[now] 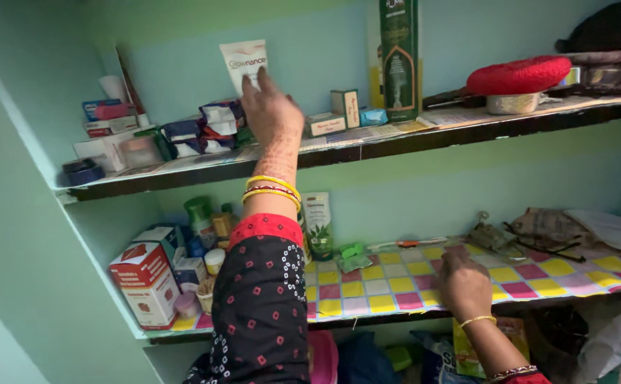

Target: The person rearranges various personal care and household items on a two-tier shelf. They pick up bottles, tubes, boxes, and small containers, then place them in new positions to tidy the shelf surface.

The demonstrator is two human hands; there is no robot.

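While my left hand [271,107] closes its fingers on the white tube [243,62] (upper shelf [467,131]), my right hand [463,284], fingers curled, rests on the checkered shelf [389,284]; lift straight, sparing nearby boxes [335,114].

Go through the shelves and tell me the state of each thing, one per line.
White tube: upright against the wall, left hand on it.
Tall green box: standing upright.
Red cap: lying over a steel bowl.
Red and white carton: standing, closed.
Green-capped bottle: upright, capped.
Right hand: resting on the checkered shelf liner, holding nothing.
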